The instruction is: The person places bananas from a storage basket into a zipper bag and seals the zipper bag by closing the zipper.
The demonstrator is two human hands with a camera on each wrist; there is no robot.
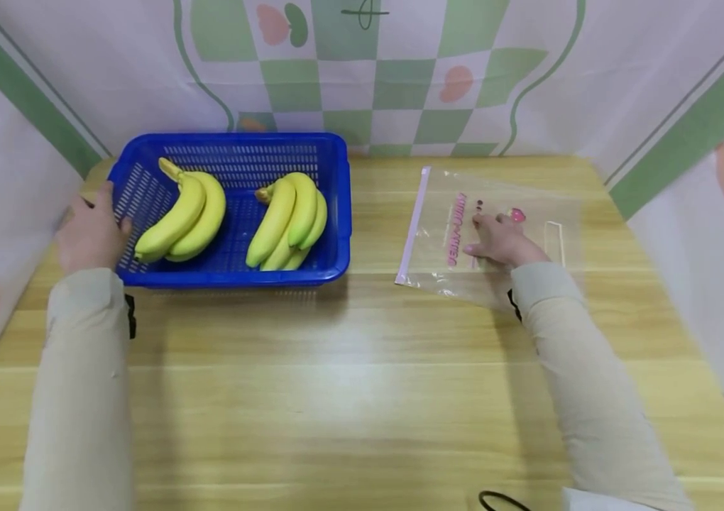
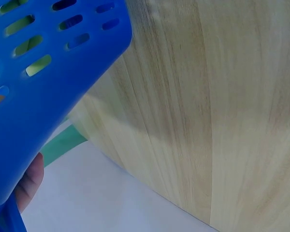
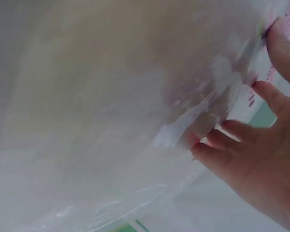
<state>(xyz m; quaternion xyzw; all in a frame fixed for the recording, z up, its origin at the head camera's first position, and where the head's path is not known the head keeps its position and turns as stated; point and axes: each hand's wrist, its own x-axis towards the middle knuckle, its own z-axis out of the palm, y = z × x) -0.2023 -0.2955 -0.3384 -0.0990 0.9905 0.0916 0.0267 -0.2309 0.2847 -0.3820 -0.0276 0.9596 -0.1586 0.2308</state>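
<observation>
A blue plastic basket (image 1: 240,278) with slotted walls holds two bunches of yellow bananas, one bunch (image 1: 186,216) on the left and another bunch (image 1: 290,220) on the right. My left hand (image 1: 95,231) grips the basket's left rim, and fingers (image 2: 33,181) show below that rim in the left wrist view. To the right, a clear zip bag (image 1: 439,248) with a lilac slider strip and pink lettering lies flat on the table. The fingertips of my right hand (image 1: 504,240) rest on the bag, fingers spread apart in the right wrist view.
The wooden table (image 1: 336,397) runs back to a curtain (image 1: 400,78) with green checks and hearts. More fabric hangs at both sides. A black cable (image 1: 502,498) shows at the table's front edge.
</observation>
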